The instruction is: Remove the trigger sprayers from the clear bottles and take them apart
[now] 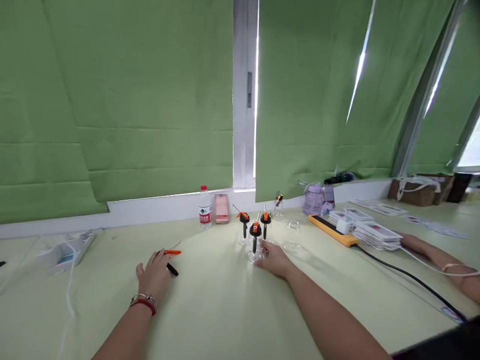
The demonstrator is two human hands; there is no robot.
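My right hand (pixel 275 259) has thumb and fingers around the right side of a clear glass (pixel 252 257). A dark tool with an orange piece (pixel 255 228) stands in that glass, its thin metal rod pointing up and its black handle hanging down. Just behind stand two similar tools, one at the left (pixel 244 218) and one at the right (pixel 265 218), also in clear glasses. My left hand (pixel 153 275) rests on the table with its fingers apart. Its fingertips touch an orange piece (pixel 173 252); beside them lie a thin metal rod (pixel 174 245) and a black handle (pixel 172 269), partly covered.
A water bottle (pixel 205 209) and a pink box (pixel 221 208) stand by the wall. Empty glasses (pixel 293 226) are right of the tools. Farther right are a yellow power strip (pixel 330 230), stacked white frames (pixel 377 235), a purple jug (pixel 313 200) and another person's arm (pixel 437 255).
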